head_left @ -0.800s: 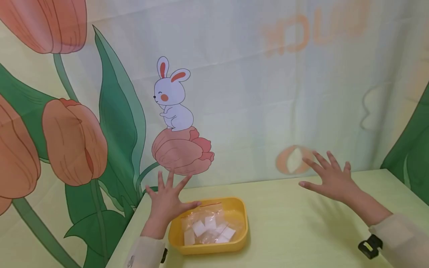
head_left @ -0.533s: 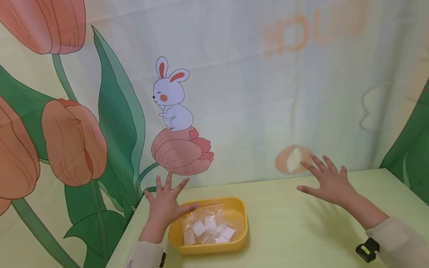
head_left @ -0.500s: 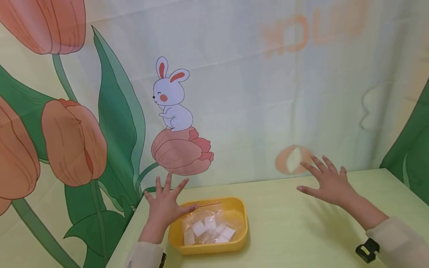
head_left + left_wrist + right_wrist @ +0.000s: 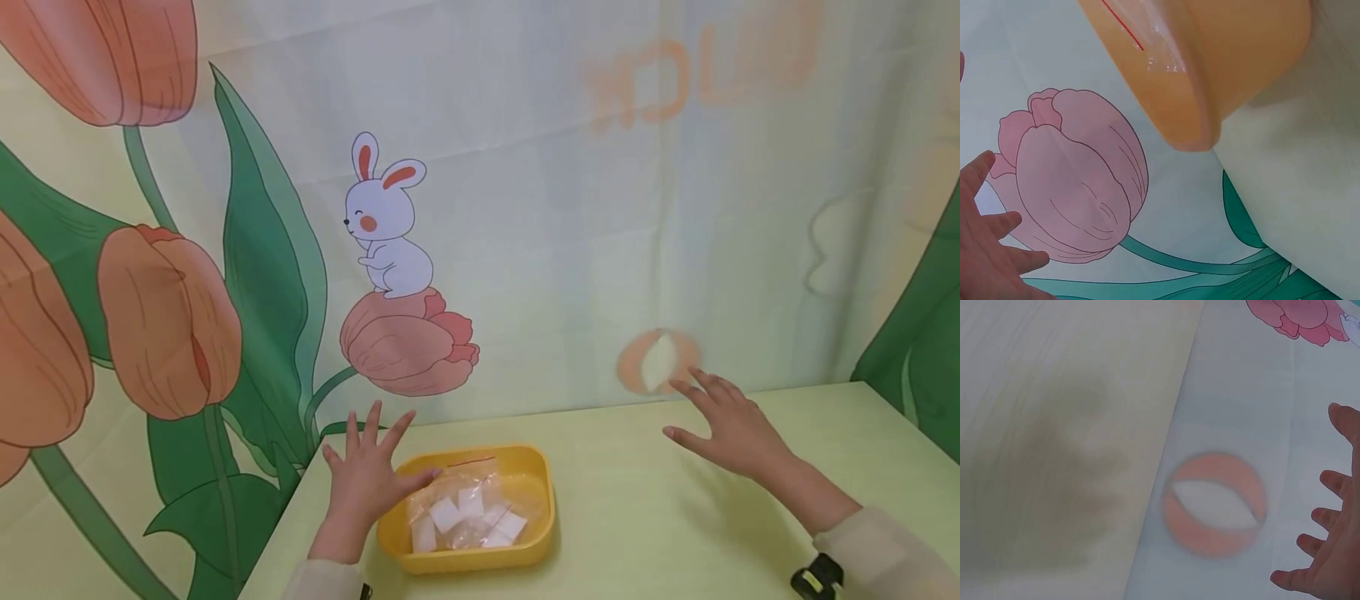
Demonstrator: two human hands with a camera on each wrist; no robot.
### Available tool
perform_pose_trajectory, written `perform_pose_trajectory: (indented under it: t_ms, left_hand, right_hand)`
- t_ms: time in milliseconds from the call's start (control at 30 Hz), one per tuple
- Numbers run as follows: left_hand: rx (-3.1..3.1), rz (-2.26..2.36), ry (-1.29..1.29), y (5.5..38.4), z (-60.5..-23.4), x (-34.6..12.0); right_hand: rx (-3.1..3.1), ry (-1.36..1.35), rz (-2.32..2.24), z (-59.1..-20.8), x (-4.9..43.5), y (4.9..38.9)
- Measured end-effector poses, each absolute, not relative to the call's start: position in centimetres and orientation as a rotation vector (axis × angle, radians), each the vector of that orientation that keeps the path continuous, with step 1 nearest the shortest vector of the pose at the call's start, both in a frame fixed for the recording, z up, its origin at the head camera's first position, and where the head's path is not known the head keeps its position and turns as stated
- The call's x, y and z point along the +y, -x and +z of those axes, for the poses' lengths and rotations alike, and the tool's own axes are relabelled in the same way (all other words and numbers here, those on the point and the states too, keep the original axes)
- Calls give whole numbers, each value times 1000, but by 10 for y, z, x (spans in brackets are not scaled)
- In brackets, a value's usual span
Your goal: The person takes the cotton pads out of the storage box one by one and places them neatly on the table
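Note:
In the head view, my left hand [image 4: 362, 482] hovers with spread fingers by the left side of a yellow tray [image 4: 543, 533]. Its thumb overlaps the tray's rim in that view; whether it touches cannot be told. Inside the tray lie clear zip bags [image 4: 480, 472] with white square pieces [image 4: 471, 500] in or under them. My right hand [image 4: 738, 433] is held above the table at the right, fingers extended and holding nothing. In the left wrist view, the tray [image 4: 1241, 56] appears at the top, with my left hand [image 4: 985, 250] at the lower left edge.
The pale green table [image 4: 622, 500] meets a printed cloth backdrop [image 4: 525, 208] at its far edge. Tulips, leaves and a white rabbit [image 4: 390, 225] are printed on it. A black wrist strap [image 4: 817, 577] shows at the right sleeve.
Both hands have sunk slightly lower and nearer to me in the head view. The right hand's fingers have drawn closer together. The tray and bags stay where they were.

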State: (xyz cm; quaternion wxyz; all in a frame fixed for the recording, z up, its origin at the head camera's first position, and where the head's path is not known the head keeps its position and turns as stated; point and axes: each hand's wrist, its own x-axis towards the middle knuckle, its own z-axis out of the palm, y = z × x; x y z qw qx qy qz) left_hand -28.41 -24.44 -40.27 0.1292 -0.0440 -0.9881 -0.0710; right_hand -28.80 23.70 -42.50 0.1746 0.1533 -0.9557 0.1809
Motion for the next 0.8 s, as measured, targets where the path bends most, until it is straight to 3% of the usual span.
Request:
perform_pose_trajectory:
  t_ms: [800]
  left_hand:
    - [-2882,-258,-13,261,-428,-253]
  right_hand:
    - [-2634,-459,695,-448,228,276]
